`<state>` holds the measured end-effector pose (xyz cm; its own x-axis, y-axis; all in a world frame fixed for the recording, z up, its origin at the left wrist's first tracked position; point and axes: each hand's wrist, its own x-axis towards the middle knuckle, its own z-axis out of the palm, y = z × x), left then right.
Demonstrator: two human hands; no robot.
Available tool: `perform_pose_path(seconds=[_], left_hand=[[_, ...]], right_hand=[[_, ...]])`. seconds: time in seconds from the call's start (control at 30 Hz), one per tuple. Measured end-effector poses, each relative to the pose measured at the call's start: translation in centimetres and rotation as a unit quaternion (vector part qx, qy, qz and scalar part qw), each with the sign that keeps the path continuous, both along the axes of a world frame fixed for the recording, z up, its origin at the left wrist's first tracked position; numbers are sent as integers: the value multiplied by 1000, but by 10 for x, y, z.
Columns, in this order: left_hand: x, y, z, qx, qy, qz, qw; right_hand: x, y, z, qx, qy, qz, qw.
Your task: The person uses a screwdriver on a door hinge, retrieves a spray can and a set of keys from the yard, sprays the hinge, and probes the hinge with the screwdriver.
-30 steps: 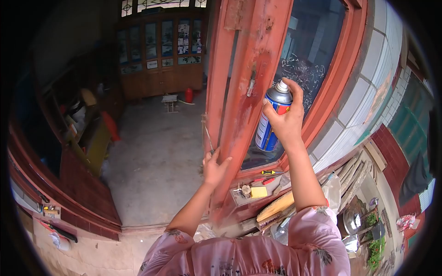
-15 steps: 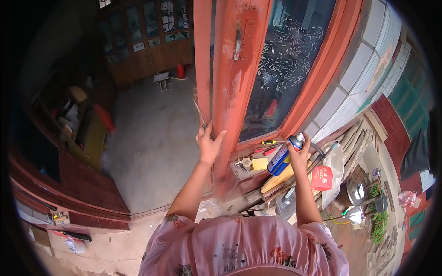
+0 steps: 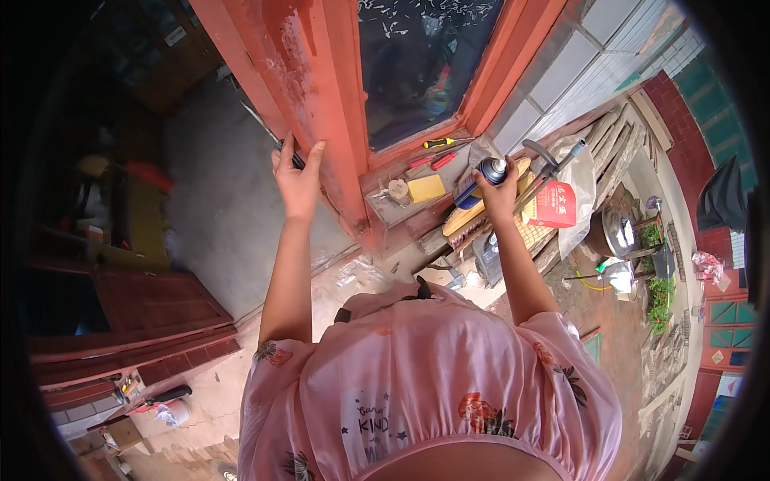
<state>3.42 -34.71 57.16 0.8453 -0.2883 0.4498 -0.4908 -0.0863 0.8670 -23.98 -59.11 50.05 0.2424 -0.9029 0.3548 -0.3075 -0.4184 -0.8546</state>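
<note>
My left hand [image 3: 297,186] is closed around the dark handle of a screwdriver [image 3: 258,119], beside the edge of the red door frame [image 3: 305,88]. Its thin metal shaft points up and away to the left. My right hand [image 3: 499,192] grips a blue spray can [image 3: 490,169] with a dark top, held above the clutter by the window sill. The fingers partly cover the can. On the sill [image 3: 391,210] below the window [image 3: 429,72] lie a yellow block [image 3: 426,188], red-handled tools [image 3: 433,161] and a yellow-and-black screwdriver [image 3: 439,143].
Wooden poles [image 3: 613,148] lean along the tiled wall at right, with a red packet [image 3: 553,204] in a clear bag near them. A metal pot [image 3: 618,231] stands farther right. To the left, a doorway opens onto a grey floor [image 3: 220,192].
The view has tilted down, so the door frame and sill sit higher and farther left. Both hands still hold their things; the spray can now shows more of its top.
</note>
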Motion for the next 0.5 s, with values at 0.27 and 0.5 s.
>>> perform_pose_path(seconds=[0.27,0.5], left_hand=[[-10,-2,11,10,-17,7,1000],[-11,-3,14,26,-14,2,1000]], right_hand=[[48,-58,-19,-13,-4,23,1000],[49,-122,-15,-107,93,-76,987]])
